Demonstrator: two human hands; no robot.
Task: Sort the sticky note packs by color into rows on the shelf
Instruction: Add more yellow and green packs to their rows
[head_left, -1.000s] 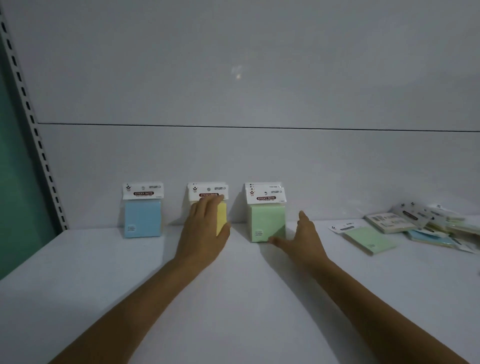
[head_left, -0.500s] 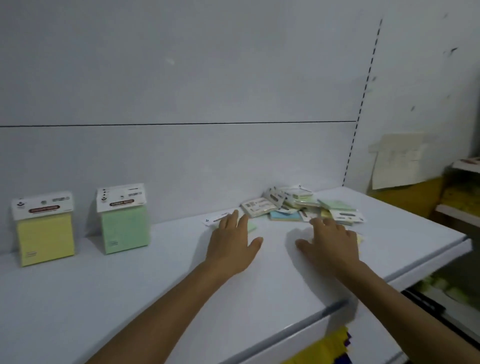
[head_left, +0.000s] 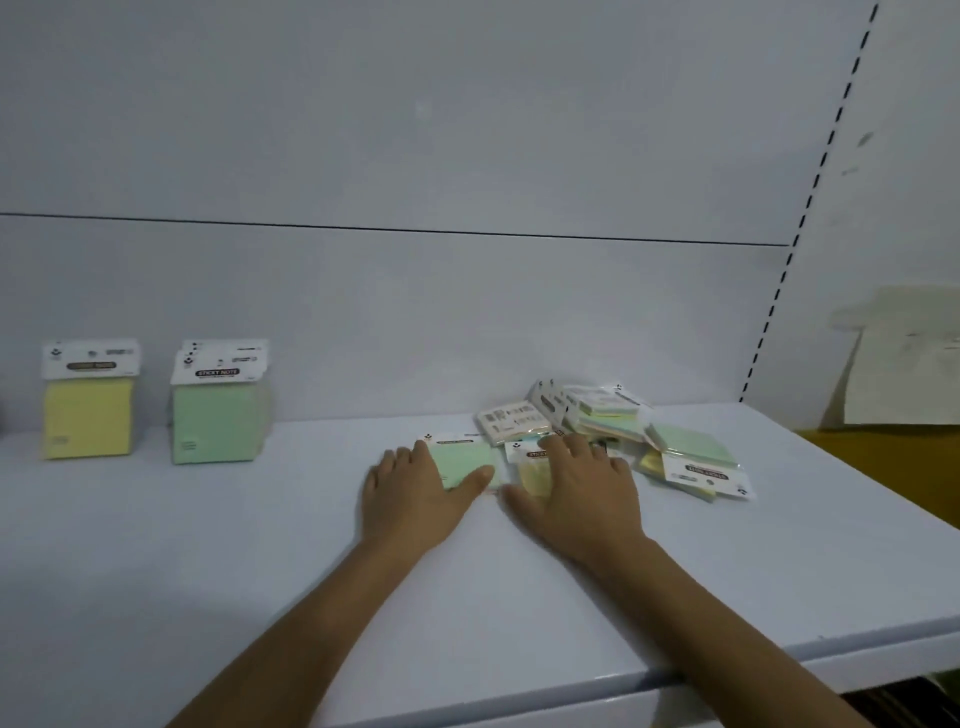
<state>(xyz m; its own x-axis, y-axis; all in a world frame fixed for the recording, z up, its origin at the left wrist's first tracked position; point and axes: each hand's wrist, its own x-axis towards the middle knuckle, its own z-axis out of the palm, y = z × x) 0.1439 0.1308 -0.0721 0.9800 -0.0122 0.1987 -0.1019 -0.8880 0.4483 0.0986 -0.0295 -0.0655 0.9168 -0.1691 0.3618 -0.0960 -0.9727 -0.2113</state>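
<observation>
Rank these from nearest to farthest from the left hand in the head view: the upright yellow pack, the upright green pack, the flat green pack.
1. Flat green pack, under the left hand's fingers.
2. Upright green pack, standing to its left.
3. Upright yellow pack, far left.

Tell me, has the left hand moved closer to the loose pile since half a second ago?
Yes. The left hand has gone forward toward the pile and now lies on a flat green pack.

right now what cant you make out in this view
- Head view: the yellow pack is largely covered by the right hand.
- The green pack is partly covered by the left hand.
- The pile: overlapping packs hide the count.
- Small print on the standing packs' header cards is blurred.
</observation>
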